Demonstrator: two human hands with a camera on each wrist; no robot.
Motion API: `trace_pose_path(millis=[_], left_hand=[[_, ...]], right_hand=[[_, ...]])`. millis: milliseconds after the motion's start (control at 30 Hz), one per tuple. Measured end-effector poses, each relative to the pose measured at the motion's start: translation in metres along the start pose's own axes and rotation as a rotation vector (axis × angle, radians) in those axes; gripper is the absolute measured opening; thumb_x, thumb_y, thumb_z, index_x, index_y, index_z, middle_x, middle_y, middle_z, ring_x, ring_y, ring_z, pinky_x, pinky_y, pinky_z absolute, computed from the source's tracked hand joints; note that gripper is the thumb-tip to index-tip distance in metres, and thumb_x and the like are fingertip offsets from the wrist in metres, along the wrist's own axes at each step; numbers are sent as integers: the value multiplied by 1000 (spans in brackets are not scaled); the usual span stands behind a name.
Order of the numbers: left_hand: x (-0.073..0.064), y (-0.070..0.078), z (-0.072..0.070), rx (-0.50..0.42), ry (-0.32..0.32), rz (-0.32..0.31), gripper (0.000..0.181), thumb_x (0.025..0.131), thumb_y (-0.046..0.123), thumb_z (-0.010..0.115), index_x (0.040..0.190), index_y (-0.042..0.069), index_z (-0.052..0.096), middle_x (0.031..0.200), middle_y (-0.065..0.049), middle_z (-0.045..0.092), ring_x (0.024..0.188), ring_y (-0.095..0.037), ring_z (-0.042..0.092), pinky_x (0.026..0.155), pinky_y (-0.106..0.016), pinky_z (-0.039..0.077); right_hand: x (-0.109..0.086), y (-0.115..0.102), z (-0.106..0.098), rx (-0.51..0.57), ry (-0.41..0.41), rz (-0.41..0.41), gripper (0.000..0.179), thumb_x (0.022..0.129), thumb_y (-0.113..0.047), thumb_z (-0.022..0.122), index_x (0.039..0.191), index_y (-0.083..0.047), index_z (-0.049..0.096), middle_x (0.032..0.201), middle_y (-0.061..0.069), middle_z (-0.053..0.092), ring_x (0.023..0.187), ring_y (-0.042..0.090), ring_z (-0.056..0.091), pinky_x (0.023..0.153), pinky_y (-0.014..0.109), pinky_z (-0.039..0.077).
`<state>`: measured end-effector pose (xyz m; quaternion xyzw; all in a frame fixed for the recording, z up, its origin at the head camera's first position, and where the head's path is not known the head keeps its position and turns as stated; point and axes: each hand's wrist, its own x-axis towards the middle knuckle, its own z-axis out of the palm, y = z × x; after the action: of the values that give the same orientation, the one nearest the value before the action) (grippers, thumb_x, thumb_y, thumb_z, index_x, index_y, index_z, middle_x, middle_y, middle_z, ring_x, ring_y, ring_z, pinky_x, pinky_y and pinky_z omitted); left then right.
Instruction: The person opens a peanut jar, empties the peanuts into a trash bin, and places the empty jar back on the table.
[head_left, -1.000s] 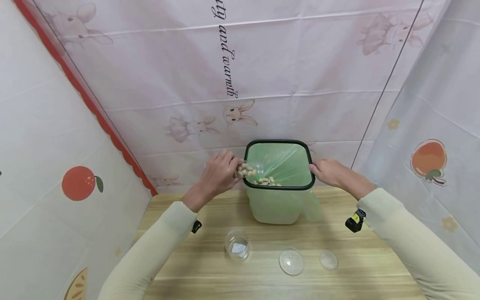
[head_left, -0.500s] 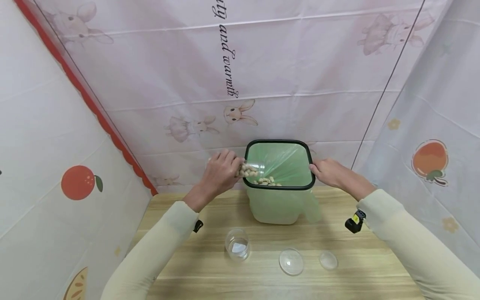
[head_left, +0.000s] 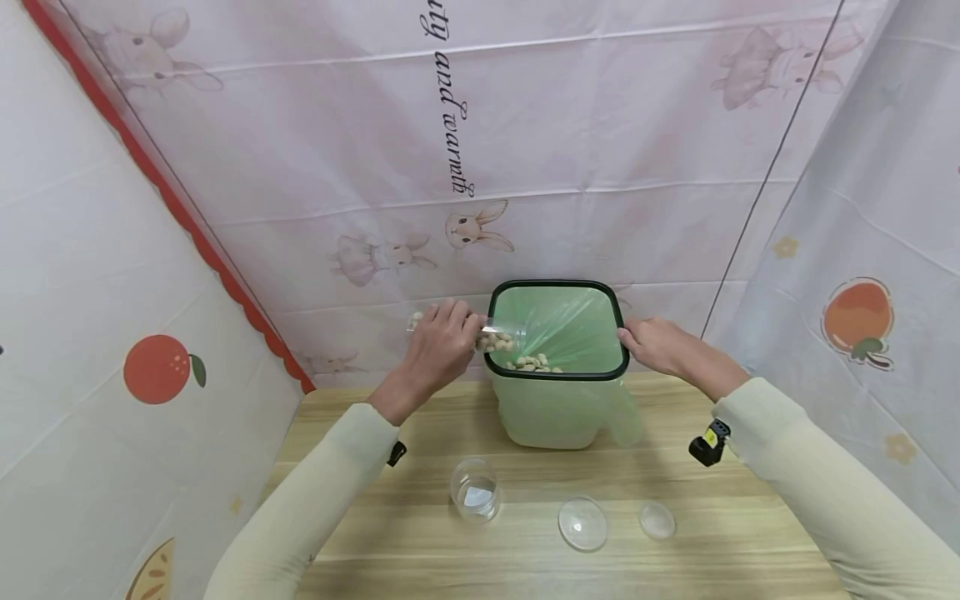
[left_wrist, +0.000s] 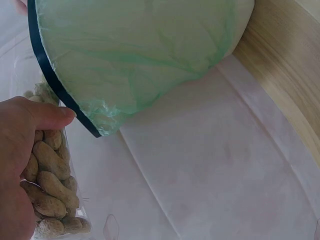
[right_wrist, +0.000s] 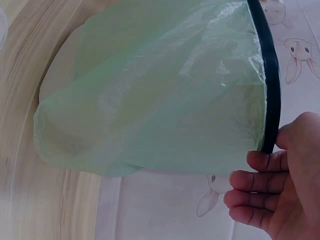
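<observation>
My left hand (head_left: 442,342) grips a clear jar (head_left: 517,332) tipped on its side, its mouth over the left rim of a lined trash can (head_left: 555,417). Unshelled peanuts (left_wrist: 52,165) fill much of the jar in the left wrist view, and the left thumb lies right at the black rim (left_wrist: 55,85). More peanuts (head_left: 534,363) lie inside the can on the green plastic bag (head_left: 581,325). On the other side, my right hand (head_left: 654,343) pinches the rim between thumb and forefinger. The right wrist view shows the bag (right_wrist: 150,100) hanging over the outside, the other fingers loosely bent.
A second clear jar (head_left: 475,492) stands on the wooden table (head_left: 420,550), in front of the can. Two clear round lids lie to its right, a larger lid (head_left: 582,523) and a smaller lid (head_left: 657,520). Printed cloth walls (head_left: 360,167) rise close behind and at both sides.
The jar in my left hand has tilted a little, and its peanuts have shifted; some now show at its base end, left of the hand. My right hand keeps its place on the rim.
</observation>
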<state>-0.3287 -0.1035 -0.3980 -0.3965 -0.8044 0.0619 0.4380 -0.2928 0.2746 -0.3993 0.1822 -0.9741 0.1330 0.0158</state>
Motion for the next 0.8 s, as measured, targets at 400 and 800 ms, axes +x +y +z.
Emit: trace_pose_path(millis=[400, 800], left_hand=[[-1, 0, -2, 29, -50, -6, 22, 109, 14, 48, 106, 10, 69, 89, -6, 58, 82, -24, 51, 70, -35, 42], [1, -2, -2, 26, -37, 10, 19, 107, 13, 54, 112, 10, 72, 93, -6, 61, 86, -24, 53, 74, -35, 44]], right_hand=[[-1, -3, 0, 6, -8, 15, 38, 111, -21, 40, 113, 8, 65, 106, 26, 73, 110, 48, 68, 94, 60, 53], [-1, -4, -2, 7, -18, 16, 36, 111, -20, 41, 110, 6, 66, 101, 23, 73, 106, 45, 70, 91, 58, 54]])
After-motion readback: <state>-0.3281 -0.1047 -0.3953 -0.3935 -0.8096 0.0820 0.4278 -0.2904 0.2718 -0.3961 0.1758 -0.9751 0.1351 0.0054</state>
